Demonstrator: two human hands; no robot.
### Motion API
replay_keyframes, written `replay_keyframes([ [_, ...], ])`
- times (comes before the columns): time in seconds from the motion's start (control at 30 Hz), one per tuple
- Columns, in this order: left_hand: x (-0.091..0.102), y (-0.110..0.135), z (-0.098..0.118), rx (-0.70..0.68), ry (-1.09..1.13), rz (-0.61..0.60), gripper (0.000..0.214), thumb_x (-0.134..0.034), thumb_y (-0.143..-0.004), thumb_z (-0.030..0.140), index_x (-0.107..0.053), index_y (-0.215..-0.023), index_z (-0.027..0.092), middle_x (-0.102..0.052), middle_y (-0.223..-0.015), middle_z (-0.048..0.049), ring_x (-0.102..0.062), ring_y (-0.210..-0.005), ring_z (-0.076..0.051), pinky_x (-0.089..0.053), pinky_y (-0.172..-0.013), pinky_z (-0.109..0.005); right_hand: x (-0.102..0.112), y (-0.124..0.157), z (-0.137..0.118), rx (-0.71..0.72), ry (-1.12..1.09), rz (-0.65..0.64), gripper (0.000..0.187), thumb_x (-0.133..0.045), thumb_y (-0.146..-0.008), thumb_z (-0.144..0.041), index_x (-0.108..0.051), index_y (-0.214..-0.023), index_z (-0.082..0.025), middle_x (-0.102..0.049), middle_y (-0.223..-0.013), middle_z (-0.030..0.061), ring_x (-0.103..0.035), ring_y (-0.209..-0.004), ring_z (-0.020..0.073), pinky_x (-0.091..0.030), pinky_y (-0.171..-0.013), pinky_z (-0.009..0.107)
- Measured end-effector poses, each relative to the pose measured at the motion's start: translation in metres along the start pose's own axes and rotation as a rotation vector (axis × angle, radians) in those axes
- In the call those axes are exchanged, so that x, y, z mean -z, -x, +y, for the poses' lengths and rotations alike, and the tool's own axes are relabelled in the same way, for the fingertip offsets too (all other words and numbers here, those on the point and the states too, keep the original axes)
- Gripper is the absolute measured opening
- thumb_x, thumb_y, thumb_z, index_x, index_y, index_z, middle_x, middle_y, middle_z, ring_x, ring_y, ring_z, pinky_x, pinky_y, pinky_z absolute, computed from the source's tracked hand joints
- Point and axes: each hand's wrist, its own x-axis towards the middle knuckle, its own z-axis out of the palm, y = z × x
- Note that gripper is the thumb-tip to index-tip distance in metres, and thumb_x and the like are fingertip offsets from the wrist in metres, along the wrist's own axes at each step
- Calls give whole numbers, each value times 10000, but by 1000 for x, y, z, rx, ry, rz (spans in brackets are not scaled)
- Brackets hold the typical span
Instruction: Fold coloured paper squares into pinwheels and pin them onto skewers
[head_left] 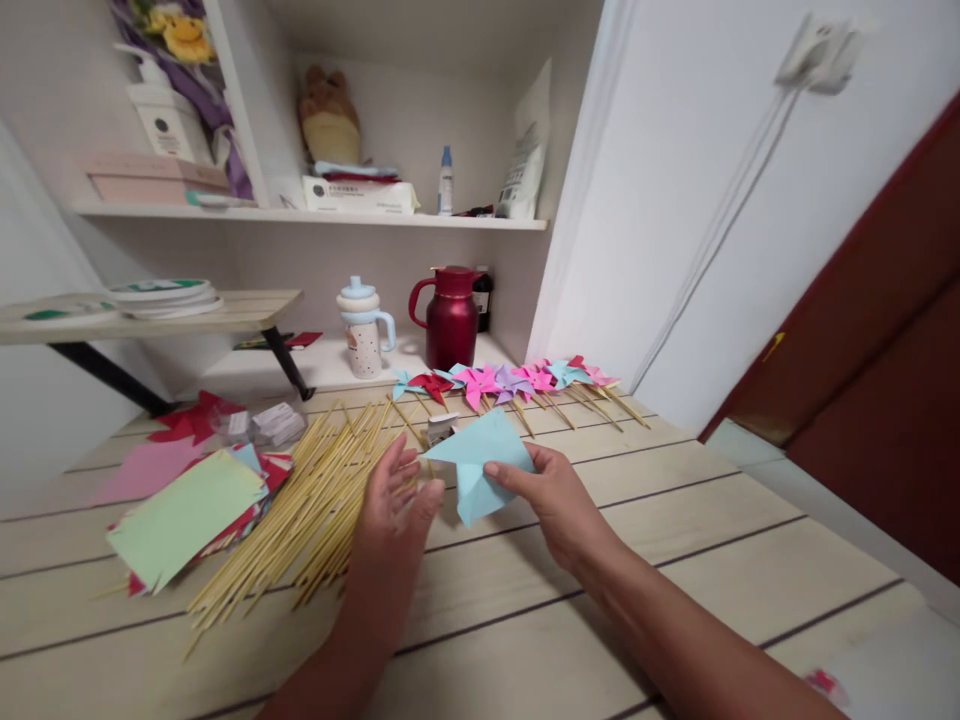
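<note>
A light blue paper pinwheel [484,455], partly folded, is pinched in my right hand [555,495], thumb on top near its centre. To its left, my left hand [397,500] is open, fingers apart and curved, close to the paper's pointed left corner but not gripping it. Behind the paper sits a small open box [442,430], partly covered. Many thin wooden sticks [300,500] lie in a loose pile left of my left hand. Finished paper pinwheels [510,384] in pink, purple, red and blue lie on sticks along the back of the table.
Stacked coloured paper sheets [187,515] lie at the left, by clear plastic packs [277,424]. A red thermos jug [451,320] and a pale tumbler [365,330] stand behind the table. A small raised shelf [255,305] with black legs is at the back left.
</note>
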Motion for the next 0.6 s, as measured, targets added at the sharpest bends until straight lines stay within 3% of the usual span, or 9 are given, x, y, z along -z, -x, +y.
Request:
replay_keyframes([
  [0.07, 0, -2, 0, 67, 42, 48, 560, -781, -710, 424, -641, -1226, 259, -634, -1283, -95, -555, -1230, -265, -413, -1024, -366, 0, -2, 0, 6, -53, 28, 317, -809, -667, -356, -713, -865, -127, -707, -738, 36, -596, -645, 160, -466, -652, 281],
  [0.2, -1, -1, 2, 185, 26, -73, 325, -718, -754, 493, -763, -952, 239, -698, -1195, -98, -554, -1234, -299, -357, -1074, -426, -2, -2, -5, 20, -76, 32, 282, -803, -669, -336, -705, -826, -123, -692, -710, 28, -570, -620, 140, -449, -636, 266],
  [0.37, -2, 2, 4, 130, 7, -232, 362, -719, -741, 513, -770, -959, 228, -720, -1133, -82, -586, -1170, -288, -393, -1036, -401, -7, 1, -3, 13, -85, -37, 268, -815, -632, -321, -690, -749, -115, -650, -645, 6, -522, -575, 123, -408, -593, 255],
  [0.5, -1, 1, 1, 205, -5, -426, 410, -711, -736, 525, -761, -976, 196, -746, -932, -66, -656, -934, -267, -461, -914, -384, -10, 1, 1, -5, -99, -83, 273, -814, -613, -324, -688, -731, -112, -632, -622, -3, -513, -568, 120, -404, -578, 249],
  [0.6, 1, 1, -1, 242, -45, -480, 375, -738, -710, 499, -771, -900, 178, -729, -806, -40, -641, -803, -223, -468, -822, -324, -11, 1, 2, -20, -107, -105, 262, -811, -610, -317, -681, -711, -112, -625, -622, -1, -505, -570, 117, -409, -573, 247],
])
